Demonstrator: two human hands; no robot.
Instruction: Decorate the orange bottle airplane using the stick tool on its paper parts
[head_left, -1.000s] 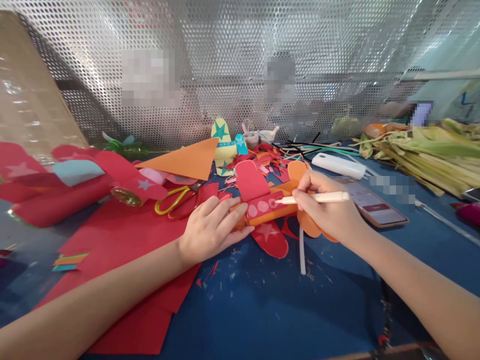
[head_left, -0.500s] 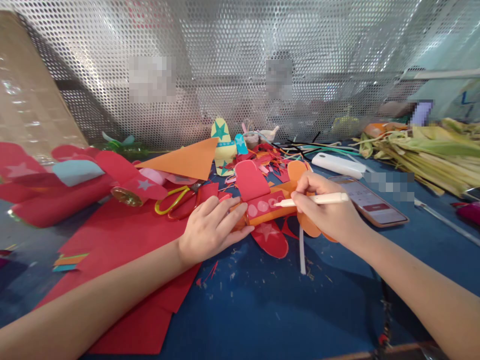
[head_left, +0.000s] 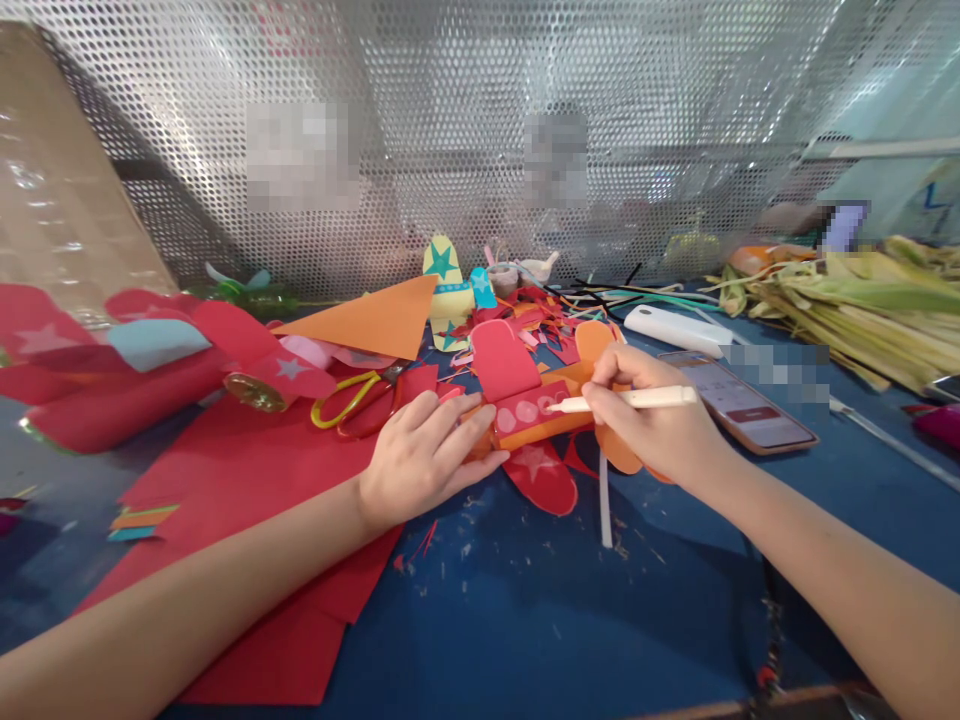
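A paper toy airplane [head_left: 517, 438] lies in front of me, with an orange body, red and orange wings, and a red band marked with several pale round spots. My left hand [head_left: 427, 450] grips its left end, fingers over the orange body and thumb along the near side. Held like a pen in my right hand [head_left: 649, 405] is a white marker [head_left: 637, 399], its tip touching the band near the right-hand spots. The right hand covers part of the airplane's right end. One red wing [head_left: 538, 478] with a pale star points towards me.
Red paper sheets [head_left: 255, 560] spread under my left arm, with yellow-and-red-handled scissors [head_left: 349, 400] on them. A red paper airplane [head_left: 142, 390] is at the left. A phone [head_left: 739, 405], a white tool [head_left: 675, 330] and dry husks [head_left: 832, 300] are at the right. Paper scraps [head_left: 532, 315] lie behind.
Hardly anything differs. Both hands keep their places, and the marker tip stays on the band with only a tiny shift; the view has moved very slightly.
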